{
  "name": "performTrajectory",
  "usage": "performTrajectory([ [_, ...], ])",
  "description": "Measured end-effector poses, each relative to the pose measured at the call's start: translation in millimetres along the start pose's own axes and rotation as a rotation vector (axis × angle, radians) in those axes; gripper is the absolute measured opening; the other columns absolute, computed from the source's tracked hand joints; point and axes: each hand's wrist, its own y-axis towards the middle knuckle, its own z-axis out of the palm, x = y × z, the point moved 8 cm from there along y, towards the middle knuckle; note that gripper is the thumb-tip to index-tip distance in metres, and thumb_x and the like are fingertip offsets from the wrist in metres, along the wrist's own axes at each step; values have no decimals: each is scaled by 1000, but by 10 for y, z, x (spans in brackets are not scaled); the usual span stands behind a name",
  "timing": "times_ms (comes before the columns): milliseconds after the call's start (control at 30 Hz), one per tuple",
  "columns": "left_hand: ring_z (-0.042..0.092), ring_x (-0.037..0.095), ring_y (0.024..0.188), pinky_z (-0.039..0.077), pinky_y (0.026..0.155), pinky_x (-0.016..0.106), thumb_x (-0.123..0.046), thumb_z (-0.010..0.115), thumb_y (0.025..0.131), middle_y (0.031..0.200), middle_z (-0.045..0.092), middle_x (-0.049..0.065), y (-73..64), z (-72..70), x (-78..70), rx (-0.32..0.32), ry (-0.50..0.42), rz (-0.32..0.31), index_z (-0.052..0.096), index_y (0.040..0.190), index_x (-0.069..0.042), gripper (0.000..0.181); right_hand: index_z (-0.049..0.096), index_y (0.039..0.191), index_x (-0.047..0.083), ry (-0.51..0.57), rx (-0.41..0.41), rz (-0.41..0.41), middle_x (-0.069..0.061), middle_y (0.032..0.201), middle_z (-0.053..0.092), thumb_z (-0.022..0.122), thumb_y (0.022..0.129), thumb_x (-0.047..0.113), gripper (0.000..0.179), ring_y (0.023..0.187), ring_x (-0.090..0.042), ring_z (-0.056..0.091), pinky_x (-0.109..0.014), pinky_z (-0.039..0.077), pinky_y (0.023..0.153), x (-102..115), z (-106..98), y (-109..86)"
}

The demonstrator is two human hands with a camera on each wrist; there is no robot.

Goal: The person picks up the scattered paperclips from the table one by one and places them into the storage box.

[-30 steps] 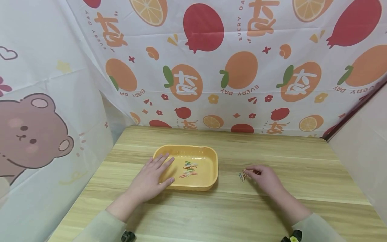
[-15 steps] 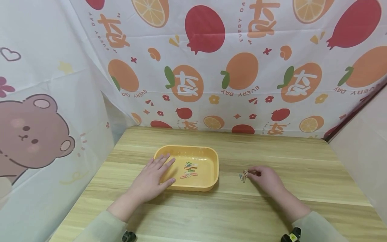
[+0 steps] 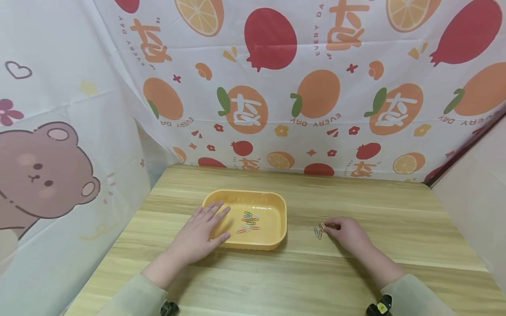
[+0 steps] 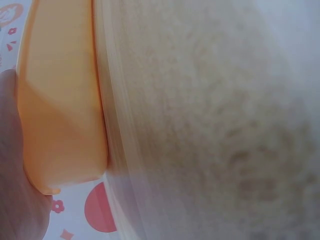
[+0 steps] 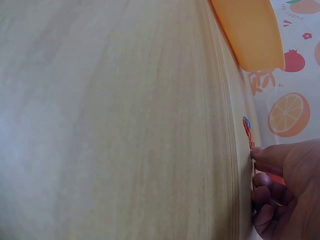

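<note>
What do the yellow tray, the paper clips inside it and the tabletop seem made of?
Yellow tray: probably plastic, smooth and glossy, going by highlights on its inner wall.
Paper clips: likely coloured, coated wire by their thin loops, though too small to confirm coating or sheen.
Tabletop: wood or wood-look laminate, by its streaked grain; finish seems low-gloss.

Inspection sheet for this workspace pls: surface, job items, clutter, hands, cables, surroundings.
Surface: wood-grain table.
Job items: yellow tray with a cluster of coloured paper clips inside; a few loose clips on the table, right of the tray.
Clutter: nothing seen.
Left hand: at the tray's left end, fingers spread over it.
Right hand: at the loose clips; cannot tell whether one is pinched.
Cables: nothing seen.
Surroundings: fruit-print cloth behind, bear-print cloth left, plain pale panel right.
</note>
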Motion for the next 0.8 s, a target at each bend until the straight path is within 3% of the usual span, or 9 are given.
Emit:
performTrajectory([
  [500, 24, 34, 148, 17, 119, 56, -61, 50, 96, 161, 29, 9, 17, -8, -3, 21, 1, -2, 35, 156, -21, 73, 77, 105, 15, -19, 37, 26, -1, 101, 72, 70, 92, 18, 15, 92, -19, 65, -46, 54, 83, -12, -9, 11],
  [800, 24, 33, 148, 16, 120, 56, -59, 51, 96, 161, 30, 9, 7, 15, 19, 16, 1, -4, 35, 156, -21, 72, 77, 96, 15, -37, 27, 39, 4, 87, 69, 72, 90, 19, 9, 80, -12, 60, -40, 52, 74, 30, -16, 27],
])
